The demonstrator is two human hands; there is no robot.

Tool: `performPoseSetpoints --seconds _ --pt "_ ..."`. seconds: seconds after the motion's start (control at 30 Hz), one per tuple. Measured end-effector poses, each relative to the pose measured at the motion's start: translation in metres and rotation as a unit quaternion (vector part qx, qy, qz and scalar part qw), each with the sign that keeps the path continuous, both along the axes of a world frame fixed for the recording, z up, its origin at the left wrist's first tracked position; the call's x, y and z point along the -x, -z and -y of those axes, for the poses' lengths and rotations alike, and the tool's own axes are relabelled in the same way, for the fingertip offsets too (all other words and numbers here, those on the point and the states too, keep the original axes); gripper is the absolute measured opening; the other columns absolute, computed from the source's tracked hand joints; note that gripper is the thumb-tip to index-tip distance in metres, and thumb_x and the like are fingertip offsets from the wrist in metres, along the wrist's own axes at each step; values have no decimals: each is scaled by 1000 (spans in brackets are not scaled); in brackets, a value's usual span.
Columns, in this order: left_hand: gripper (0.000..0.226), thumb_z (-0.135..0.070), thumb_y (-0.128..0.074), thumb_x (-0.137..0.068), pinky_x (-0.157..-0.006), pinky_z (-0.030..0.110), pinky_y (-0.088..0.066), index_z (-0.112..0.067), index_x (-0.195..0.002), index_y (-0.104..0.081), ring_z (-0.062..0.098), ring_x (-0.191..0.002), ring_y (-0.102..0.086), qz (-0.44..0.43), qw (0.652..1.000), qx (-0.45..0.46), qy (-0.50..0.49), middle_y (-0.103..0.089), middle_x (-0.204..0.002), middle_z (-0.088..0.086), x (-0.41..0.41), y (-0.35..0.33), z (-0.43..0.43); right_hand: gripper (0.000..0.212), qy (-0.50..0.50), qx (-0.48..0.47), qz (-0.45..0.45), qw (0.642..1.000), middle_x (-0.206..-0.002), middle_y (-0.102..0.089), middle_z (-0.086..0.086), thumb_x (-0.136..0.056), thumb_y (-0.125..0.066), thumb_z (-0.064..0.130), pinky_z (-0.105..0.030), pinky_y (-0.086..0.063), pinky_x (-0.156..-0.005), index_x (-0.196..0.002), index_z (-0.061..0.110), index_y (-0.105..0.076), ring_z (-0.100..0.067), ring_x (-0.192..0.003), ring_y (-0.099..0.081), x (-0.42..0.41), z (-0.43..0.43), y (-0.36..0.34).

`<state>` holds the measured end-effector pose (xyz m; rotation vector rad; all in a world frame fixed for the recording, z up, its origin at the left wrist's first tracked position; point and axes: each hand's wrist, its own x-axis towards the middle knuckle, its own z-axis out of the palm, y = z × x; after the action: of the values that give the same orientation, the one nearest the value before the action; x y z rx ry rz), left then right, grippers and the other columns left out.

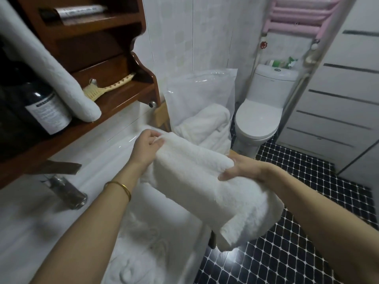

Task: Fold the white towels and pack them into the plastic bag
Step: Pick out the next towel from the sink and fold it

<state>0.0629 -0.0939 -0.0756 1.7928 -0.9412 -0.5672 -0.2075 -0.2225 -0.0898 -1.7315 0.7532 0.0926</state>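
Gripping the folded towel [205, 191], left hand [144, 149] and right hand [244, 169] curl fingers [224, 177] partly hidden behind it.

From my seat, the thick folded white towel [205, 187] covers part of the fingers of the left hand [143, 150] and the right hand [244, 171]. It also hides the bottom of the clear plastic bag [201, 89] mid-frame. At left, the label on the dark round bottle [41, 107] is too blurred to read. The rolled white towel [51, 64] at upper left runs off the edge.
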Motion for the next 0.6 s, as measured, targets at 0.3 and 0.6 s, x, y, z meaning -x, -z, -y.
performPoseSetpoints --seconds 0.3,0.6 --pt "87 -77 -56 -66 -93 44 -49 -48 -141 -22 21 -127 -43 -44 981 -112 153 -35 -147 -7 -2 -9 -6 80 -15 -121 113 986 -139 -50 -16 -66 -74 26 -60 -35 -105 -138 18 -41 -37 -126 -48 13 -10 -2" --pt "97 -62 -84 -46 -80 37 -56 -20 -127 -52 28 -109 -64 -296 900 -155 280 -66 -120 11 2 10 -23 78 -64 -173 36 982 -129 -58 -17 -60 -70 29 -43 -50 -92 -132 10 -45 -33 -114 -59 23 -6 -12"
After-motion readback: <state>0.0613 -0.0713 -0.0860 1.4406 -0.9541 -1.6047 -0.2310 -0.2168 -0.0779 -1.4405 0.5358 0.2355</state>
